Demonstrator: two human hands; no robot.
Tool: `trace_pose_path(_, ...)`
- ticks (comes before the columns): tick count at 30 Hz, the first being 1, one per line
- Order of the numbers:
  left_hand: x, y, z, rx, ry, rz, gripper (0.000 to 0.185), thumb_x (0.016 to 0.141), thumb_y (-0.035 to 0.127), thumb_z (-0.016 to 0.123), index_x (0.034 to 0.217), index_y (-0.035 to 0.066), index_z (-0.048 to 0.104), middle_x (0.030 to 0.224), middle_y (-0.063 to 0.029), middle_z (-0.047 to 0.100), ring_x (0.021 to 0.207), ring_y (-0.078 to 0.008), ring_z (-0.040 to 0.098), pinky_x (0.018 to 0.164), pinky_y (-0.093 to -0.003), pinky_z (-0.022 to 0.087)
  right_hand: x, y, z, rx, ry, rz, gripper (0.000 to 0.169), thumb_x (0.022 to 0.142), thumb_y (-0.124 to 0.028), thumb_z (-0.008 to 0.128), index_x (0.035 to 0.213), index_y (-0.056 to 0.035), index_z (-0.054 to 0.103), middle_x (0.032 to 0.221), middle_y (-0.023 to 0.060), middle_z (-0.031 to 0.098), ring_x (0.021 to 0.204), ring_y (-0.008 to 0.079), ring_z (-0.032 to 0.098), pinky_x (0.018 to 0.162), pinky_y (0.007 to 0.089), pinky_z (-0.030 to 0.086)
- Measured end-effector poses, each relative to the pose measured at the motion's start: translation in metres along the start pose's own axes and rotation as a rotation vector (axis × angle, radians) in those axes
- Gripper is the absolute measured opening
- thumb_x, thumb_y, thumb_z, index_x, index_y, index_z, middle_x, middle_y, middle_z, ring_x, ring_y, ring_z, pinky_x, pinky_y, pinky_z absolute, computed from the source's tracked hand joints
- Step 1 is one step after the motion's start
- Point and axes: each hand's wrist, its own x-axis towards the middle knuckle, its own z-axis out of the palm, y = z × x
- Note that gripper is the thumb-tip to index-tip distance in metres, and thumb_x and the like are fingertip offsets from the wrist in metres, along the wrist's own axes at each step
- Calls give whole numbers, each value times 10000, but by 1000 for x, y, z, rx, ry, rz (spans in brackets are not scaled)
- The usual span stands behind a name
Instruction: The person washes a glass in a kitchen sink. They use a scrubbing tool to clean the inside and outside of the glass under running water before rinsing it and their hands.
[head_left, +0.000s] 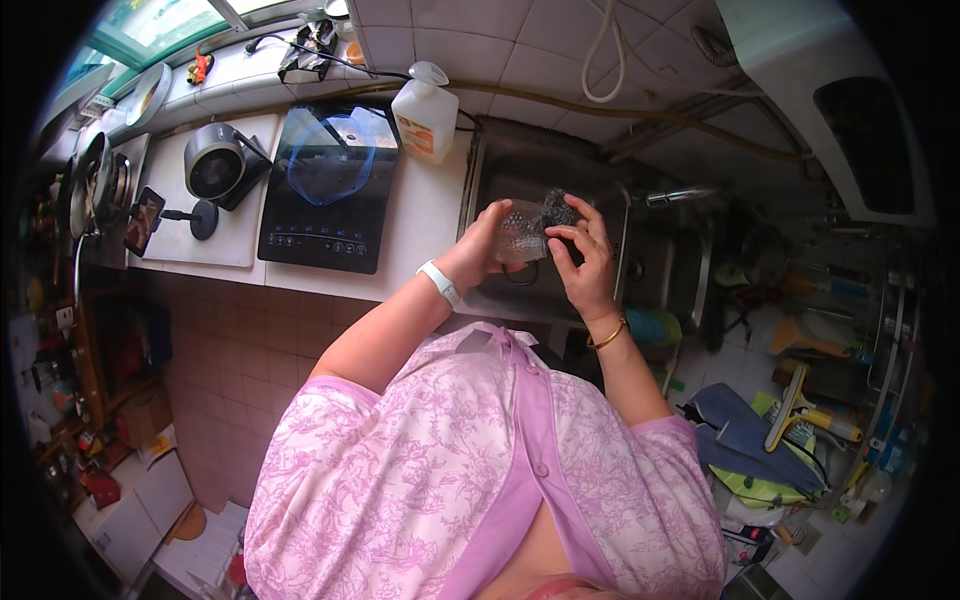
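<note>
Above the left basin of the stainless steel sink (499, 169), my left hand (478, 244) grips a clear, textured container (517, 234), either glass or plastic. A dark grey metal scourer (556, 208) is between the fingers of my right hand (587, 262) and presses against the container's right end. A dark curved loop (521, 279), perhaps a handle, shows beneath the container. What it belongs to is hidden.
Left of the sink stand a white pump bottle (426, 112) and a black induction cooktop (330, 187). Further left are a dark kettle-like appliance (215, 166) and a phone on a stand (145, 221). A tap (681, 195) reaches in from the right. A yellow squeegee (787, 409) lies lower right.
</note>
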Motion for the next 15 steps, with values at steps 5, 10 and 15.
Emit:
trace_pose_path(5,6,-17,0,-29,74,120,546,972,559,517,1379,203,443,1260,-93,543,1102,-249,612,816,-420,566,-4,11,10,-49,61,88,167,808,-73,803,927,-32,693,1309,144,604,1105,274,642,915,353,521)
trace_pose_path(10,-6,-11,15,5,151,302,568,993,438,545,1450,160,356,1335,-116,483,1166,-254,560,860,-435,565,-6,26,18,233,135,258,166,844,-90,802,924,-23,674,1206,116,633,1024,204,654,837,294,528)
trace_pose_path(15,8,-21,4,71,176,496,555,1020,332,547,1474,101,325,1354,-120,458,1217,-235,506,936,-392,527,-10,31,24,341,93,405,172,884,-118,786,963,-10,678,1085,61,620,921,134,630,774,276,522)
